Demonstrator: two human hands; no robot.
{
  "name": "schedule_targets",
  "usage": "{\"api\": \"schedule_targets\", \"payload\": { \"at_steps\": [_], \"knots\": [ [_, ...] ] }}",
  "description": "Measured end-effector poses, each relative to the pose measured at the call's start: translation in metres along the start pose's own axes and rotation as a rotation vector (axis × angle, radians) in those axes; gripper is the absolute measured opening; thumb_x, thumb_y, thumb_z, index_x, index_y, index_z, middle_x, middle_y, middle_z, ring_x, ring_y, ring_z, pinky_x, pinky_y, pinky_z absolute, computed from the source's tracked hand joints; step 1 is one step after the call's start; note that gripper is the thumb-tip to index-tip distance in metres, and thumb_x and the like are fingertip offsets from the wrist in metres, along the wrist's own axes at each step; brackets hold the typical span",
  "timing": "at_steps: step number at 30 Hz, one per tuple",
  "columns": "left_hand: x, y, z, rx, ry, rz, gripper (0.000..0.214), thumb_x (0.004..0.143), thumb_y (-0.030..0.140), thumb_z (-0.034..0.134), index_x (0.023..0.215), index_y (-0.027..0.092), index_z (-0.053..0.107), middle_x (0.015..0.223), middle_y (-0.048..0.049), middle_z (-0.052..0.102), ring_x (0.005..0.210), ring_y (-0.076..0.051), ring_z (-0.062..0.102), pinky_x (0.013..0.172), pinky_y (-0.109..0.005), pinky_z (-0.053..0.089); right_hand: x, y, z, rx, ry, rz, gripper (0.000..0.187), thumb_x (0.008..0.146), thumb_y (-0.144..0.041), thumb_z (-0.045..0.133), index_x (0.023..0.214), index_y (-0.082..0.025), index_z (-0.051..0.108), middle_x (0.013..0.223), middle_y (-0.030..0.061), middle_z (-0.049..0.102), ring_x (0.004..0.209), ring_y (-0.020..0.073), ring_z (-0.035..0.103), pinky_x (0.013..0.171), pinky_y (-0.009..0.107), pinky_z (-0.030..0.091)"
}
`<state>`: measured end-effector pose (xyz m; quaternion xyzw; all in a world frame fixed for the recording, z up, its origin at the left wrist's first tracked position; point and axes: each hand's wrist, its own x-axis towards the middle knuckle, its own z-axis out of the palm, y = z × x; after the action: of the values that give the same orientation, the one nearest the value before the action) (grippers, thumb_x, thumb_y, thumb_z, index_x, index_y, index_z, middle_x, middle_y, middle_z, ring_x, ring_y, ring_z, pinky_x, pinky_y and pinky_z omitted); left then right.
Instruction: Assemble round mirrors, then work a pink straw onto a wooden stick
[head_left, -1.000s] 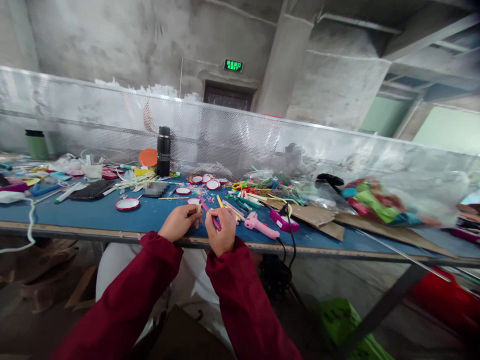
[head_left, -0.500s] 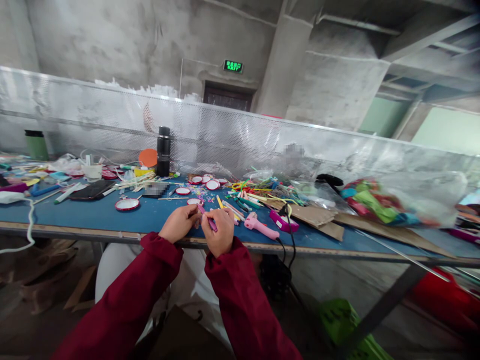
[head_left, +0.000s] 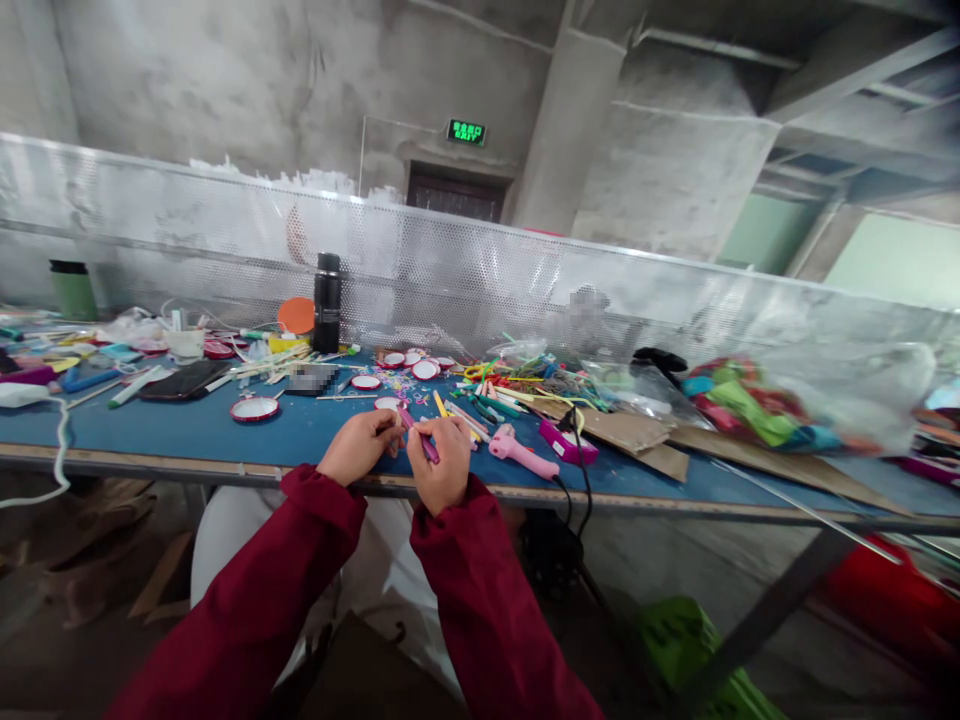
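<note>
My right hand (head_left: 442, 465) is closed around a slim purple pen-shaped stick (head_left: 429, 446), which slants up and to the left out of the grip. Close beside it, the fingers of my left hand (head_left: 360, 447) are pinched together near the stick's upper end; whatever is between them is too small to make out. Just beyond both hands lies a white lid with a red rim (head_left: 388, 403). Colourful small rings (head_left: 412, 386) are scattered behind it. To the right rests a pink glue gun (head_left: 525, 455), its cable running off the table edge.
Several red-rimmed lids (head_left: 255, 409) lie about the blue table (head_left: 180, 432). A black bottle (head_left: 327, 305) stands at the back by the perforated metal screen (head_left: 480, 270). Rightward are a purple box (head_left: 568, 442), cardboard pieces (head_left: 630, 428) and a clear bag of colourful material (head_left: 780, 405). A phone (head_left: 185, 381) lies left.
The purple stick has tilted and shifted slightly in my right hand, its upper end now apart from the left fingertips. My left hand has barely moved.
</note>
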<state>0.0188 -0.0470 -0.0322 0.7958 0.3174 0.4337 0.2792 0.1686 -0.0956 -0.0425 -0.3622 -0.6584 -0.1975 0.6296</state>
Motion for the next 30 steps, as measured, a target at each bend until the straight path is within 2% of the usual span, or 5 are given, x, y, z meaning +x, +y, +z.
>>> {"api": "schedule_targets", "payload": {
  "at_steps": [11,25,30],
  "knots": [
    [0.0,0.0016,0.0005,-0.037,-0.02,-0.002,0.019,0.089,0.035,0.052,0.079,0.019,0.058,0.071,0.0012,0.066,0.06,-0.013,0.059,0.061,-0.023,0.046,0.0008,0.001,-0.0008,-0.005,0.052,0.008,0.008,0.09,-0.02,0.057,0.082,-0.022,0.059,0.075,0.001,0.067,0.073,0.0167,0.062,0.083,0.037,0.045],
    [-0.0018,0.0066,-0.0008,-0.018,-0.01,-0.004,0.02,0.089,0.034,0.052,0.075,0.02,0.055,0.068,0.0013,0.065,0.059,-0.014,0.059,0.061,-0.024,0.045,0.0007,0.0011,-0.0011,0.013,0.04,-0.019,0.007,0.089,-0.019,0.058,0.082,-0.022,0.058,0.075,0.0008,0.067,0.072,0.0167,0.062,0.082,0.037,0.045],
    [-0.0015,0.0061,-0.0003,-0.02,-0.008,-0.009,0.019,0.089,0.034,0.051,0.078,0.02,0.056,0.069,0.0011,0.066,0.059,-0.014,0.059,0.061,-0.024,0.046,0.0007,0.0002,-0.0017,-0.001,0.064,0.034,0.007,0.089,-0.021,0.059,0.083,-0.021,0.06,0.077,0.0017,0.069,0.074,0.0169,0.062,0.085,0.036,0.045]
  ]
}}
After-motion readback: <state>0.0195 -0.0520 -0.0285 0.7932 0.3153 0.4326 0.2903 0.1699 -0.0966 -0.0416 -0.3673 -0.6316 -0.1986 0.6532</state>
